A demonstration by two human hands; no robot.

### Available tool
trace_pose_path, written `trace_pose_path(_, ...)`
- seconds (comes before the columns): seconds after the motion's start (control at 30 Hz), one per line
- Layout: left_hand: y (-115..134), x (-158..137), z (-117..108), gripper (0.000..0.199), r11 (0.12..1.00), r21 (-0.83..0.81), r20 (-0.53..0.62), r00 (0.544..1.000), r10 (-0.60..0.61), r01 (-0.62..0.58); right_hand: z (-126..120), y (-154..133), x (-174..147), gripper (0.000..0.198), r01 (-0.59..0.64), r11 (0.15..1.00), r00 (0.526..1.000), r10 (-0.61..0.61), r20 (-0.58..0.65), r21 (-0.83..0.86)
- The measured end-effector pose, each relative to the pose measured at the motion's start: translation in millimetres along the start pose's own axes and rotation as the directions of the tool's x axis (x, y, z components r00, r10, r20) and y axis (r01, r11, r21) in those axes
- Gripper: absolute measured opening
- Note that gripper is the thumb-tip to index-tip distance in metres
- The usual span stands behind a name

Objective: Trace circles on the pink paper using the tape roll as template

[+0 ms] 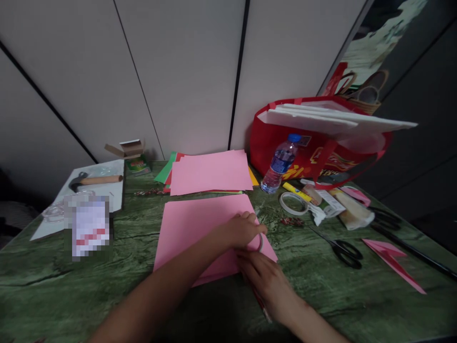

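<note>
A stack of pink paper sheets (193,224) lies on the table in front of me. My left hand (246,229) rests over its right part with the fingers curled closed. Just below, my right hand (264,274) is closed at the stack's lower right edge. Between the two hands shows a small whitish curved strip (261,243); its kind is unclear. A thin reddish, long piece (262,305) sticks out under my right hand, mostly covered. What the fingertips of either hand pinch is hidden.
Behind lie more coloured sheets (210,172). To the right are a water bottle (280,164), tape roll (293,204), black scissors (342,250), folded pink paper (392,262) and a red bag (264,143). A hammer (96,180) lies at left on a white board (119,200).
</note>
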State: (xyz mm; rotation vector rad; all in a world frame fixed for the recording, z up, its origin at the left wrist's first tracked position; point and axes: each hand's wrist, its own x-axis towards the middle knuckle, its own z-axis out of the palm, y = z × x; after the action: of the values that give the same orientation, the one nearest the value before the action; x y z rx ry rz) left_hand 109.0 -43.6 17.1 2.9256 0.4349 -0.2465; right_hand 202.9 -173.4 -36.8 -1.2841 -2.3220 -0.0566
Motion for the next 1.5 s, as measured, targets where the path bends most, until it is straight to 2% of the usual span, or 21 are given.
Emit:
trace_pose_path(0.2, 0.9, 2.1, -1.0, 0.036, 1.000, 0.002, 0.022, 1.000, -0.005, 0.005, -1.8, -1.3, -8.5, 0.038, -0.047, 0.998, 0.999, 0.046, 0.021, 0.044)
trace_pose_path(0.3, 0.8, 1.8, -1.1, 0.040, 1.000, -0.002, 0.030, 1.000, -0.001, 0.001, -5.9, -3.0, -12.7, 0.039, -0.120, 0.976, 0.993, 0.116, 0.036, 0.184)
trace_pose_path(0.4, 1.0, 1.0, -0.7, 0.036, 1.000, -0.006, 0.028, 1.000, 0.003, -0.003, -12.5, -0.1, -17.0, 0.031, -0.201, 0.902, 0.977, 0.213, 0.010, 0.382)
trace_pose_path(0.5, 3.2, -0.2, 2.1, 0.031, 1.000, 0.016, -0.005, 1.000, -0.002, 0.002, -25.1, 13.3, -19.0, 0.017, -0.307, 0.802, 0.914, 0.398, -0.075, 0.512)
trace_pose_path(0.6, 7.6, -2.9, 7.8, 0.022, 0.998, 0.051, -0.060, 0.998, -0.030, 0.033, -41.6, 36.4, -11.1, 0.012, -0.393, 0.707, 0.802, 0.576, -0.157, 0.588)
trace_pose_path(0.7, 13.0, -7.7, 14.5, 0.022, 0.997, 0.060, -0.095, 0.995, -0.041, 0.047, -50.6, 62.1, 11.3, 0.018, -0.360, 0.596, 0.712, 0.672, -0.201, 0.717)
trace_pose_path(0.73, 15.0, -9.6, 16.2, 0.021, 0.997, 0.062, -0.113, 0.993, -0.037, 0.044, -50.2, 69.8, 21.4, 0.020, -0.326, 0.562, 0.696, 0.687, -0.209, 0.760)
trace_pose_path(0.77, 17.2, -11.5, 17.3, 0.020, 0.997, 0.065, -0.131, 0.991, -0.032, 0.041, -48.2, 76.8, 32.3, 0.022, -0.308, 0.527, 0.701, 0.689, -0.185, 0.792)
trace_pose_path(0.8, 19.7, -13.1, 17.6, 0.020, 0.997, 0.073, -0.149, 0.988, -0.029, 0.040, -44.7, 82.8, 43.4, 0.023, -0.296, 0.498, 0.723, 0.675, -0.150, 0.815)
trace_pose_path(0.87, 25.7, -15.1, 16.6, 0.020, 0.993, 0.101, -0.149, 0.988, -0.041, 0.056, -35.4, 91.2, 65.0, 0.025, -0.307, 0.460, 0.802, 0.596, -0.034, 0.833)
trace_pose_path(0.93, 32.6, -14.5, 15.6, 0.024, 0.986, 0.135, -0.101, 0.991, -0.086, 0.100, -25.6, 94.7, 84.1, 0.026, -0.330, 0.443, 0.882, 0.459, 0.106, 0.833)
trace_pose_path(1.0, 39.2, -11.6, 18.1, 0.030, 0.977, 0.168, -0.067, 0.991, -0.119, 0.129, -17.8, 94.0, 99.6, 0.027, -0.354, 0.433, 0.923, 0.303, 0.237, 0.829)
trace_pose_path(1.07, 44.4, -7.7, 25.4, 0.029, 0.955, 0.214, -0.101, 0.977, -0.189, 0.207, -12.6, 90.9, 111.2, 0.026, -0.385, 0.436, 0.922, 0.152, 0.355, 0.813)
trace_pose_path(1.13, 48.1, -4.7, 35.1, 0.030, 0.935, 0.262, -0.171, 0.965, -0.198, 0.238, -9.2, 87.1, 119.3, 0.025, -0.415, 0.456, 0.891, 0.028, 0.453, 0.787)
trace_pose_path(1.2, 50.7, -3.6, 43.3, 0.033, 0.914, 0.307, -0.222, 0.954, -0.201, 0.264, -6.4, 84.1, 124.3, 0.025, -0.436, 0.474, 0.856, -0.045, 0.515, 0.765)
trace_pose_path(1.37, 53.6, -4.6, 51.6, 0.039, 0.891, 0.335, -0.264, 0.938, -0.224, 0.307, 1.0, 82.2, 127.8, 0.024, -0.441, 0.516, 0.818, -0.106, 0.566, 0.734)
trace_pose_path(1.5, 52.1, -1.4, 59.9, 0.042, 0.914, 0.300, -0.278, 0.941, -0.191, 0.274, 3.6, 84.0, 127.8, 0.023, -0.416, 0.560, 0.813, -0.125, 0.569, 0.717)
